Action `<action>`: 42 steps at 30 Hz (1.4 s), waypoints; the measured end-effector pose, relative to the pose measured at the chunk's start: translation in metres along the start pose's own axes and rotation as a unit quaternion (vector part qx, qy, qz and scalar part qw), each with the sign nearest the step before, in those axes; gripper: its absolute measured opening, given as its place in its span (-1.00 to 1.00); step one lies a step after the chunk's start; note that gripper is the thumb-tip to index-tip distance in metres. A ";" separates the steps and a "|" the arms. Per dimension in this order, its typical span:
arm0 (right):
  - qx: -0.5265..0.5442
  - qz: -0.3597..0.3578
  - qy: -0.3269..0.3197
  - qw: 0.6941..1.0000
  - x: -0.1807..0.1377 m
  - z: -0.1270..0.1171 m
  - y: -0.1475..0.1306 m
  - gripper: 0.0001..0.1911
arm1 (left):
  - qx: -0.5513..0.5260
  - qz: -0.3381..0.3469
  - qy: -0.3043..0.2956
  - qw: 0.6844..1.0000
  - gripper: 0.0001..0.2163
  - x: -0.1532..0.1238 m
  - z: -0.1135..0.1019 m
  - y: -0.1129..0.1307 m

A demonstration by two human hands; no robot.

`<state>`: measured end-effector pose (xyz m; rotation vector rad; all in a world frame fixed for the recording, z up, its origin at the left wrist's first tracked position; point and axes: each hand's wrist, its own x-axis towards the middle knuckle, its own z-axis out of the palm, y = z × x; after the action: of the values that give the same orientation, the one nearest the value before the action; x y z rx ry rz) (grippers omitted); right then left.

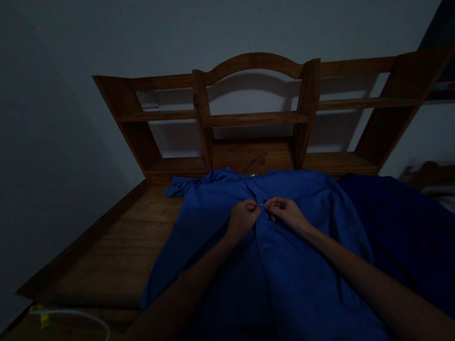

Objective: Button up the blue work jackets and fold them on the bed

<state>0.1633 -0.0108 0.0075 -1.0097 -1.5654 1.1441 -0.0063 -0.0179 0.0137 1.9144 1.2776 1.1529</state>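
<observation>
A blue shirt (224, 281) lies spread on a wooden desk, its front placket running down the middle toward me. My left hand (243, 216) is closed in a pinch on the left side of the placket, near the upper part. Just to the right, my right hand (285, 211) pinches the other side of it. Between the fingertips shows a small pale button (261, 205). Whether the button is through its hole cannot be made out in the dim light.
A wooden shelf unit (254, 117) stands at the back against the wall. Dark blue cloth (418, 235) lies to the right of the shirt. Bare desk boards (125, 249) show at left, with a white cable (92, 317) near the front left edge. A power socket (146, 98) sits behind the shelf.
</observation>
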 end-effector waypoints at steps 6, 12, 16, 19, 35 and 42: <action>0.010 -0.008 -0.004 1.000 0.002 0.000 0.002 -0.72 | -0.005 0.002 0.001 1.000 -0.89 0.001 -0.001 0.001; 0.004 0.002 0.002 1.000 0.000 0.001 -0.003 -0.71 | -0.007 0.007 0.001 1.000 -0.89 0.001 -0.001 0.000; 0.015 0.005 0.005 1.000 0.000 0.002 -0.001 -0.70 | -0.008 0.002 0.002 1.000 -0.88 0.000 -0.001 0.002; 0.025 0.004 0.004 1.000 0.001 0.002 0.002 -0.68 | -0.004 0.010 0.005 1.000 -0.90 0.000 0.000 0.001; 0.012 0.007 0.006 1.000 0.001 0.002 0.001 -0.69 | -0.009 0.004 0.011 1.000 -0.87 0.003 0.003 -0.007; -0.001 -0.013 -0.004 1.000 0.003 0.000 0.008 -0.72 | -0.020 -0.006 0.003 1.000 -0.87 0.002 0.001 -0.004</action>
<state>0.1632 -0.0063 0.0008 -0.9842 -1.5807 1.1303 -0.0067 -0.0151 0.0109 1.8738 1.2577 1.1706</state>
